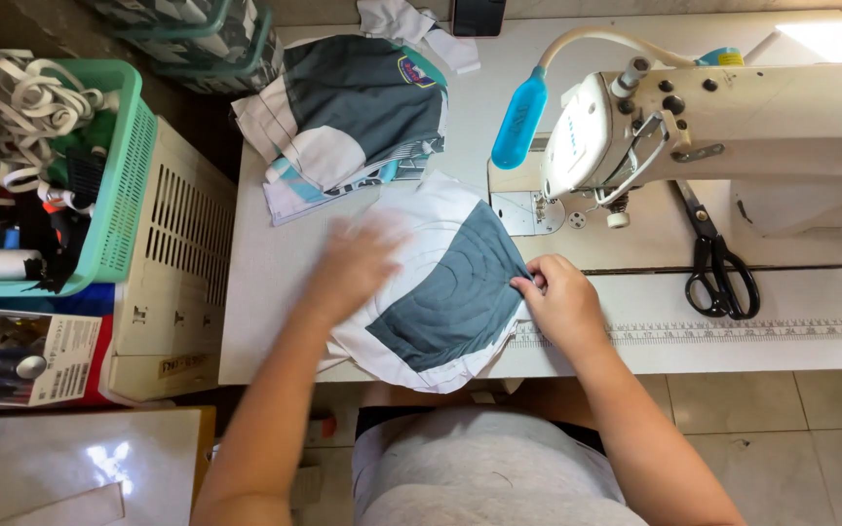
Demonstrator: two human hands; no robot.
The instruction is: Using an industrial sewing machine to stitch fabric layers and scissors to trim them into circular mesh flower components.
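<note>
A white and grey-teal fabric piece (445, 292) lies on the sewing table (275, 273) in front of me. My right hand (559, 302) pinches its right edge near the machine's needle plate. My left hand (355, 265) is blurred with motion and rests flat on the fabric's left part, fingers spread. A white sewing machine (733, 122) stands at the right with a blue lamp (518, 122) on a bent neck.
A stack of similar cut pieces (348, 117) lies at the back of the table. Black scissors (718, 263) rest by the machine. A green basket (114, 185) with white elastic and thread stands at the left on a cream crate (172, 282).
</note>
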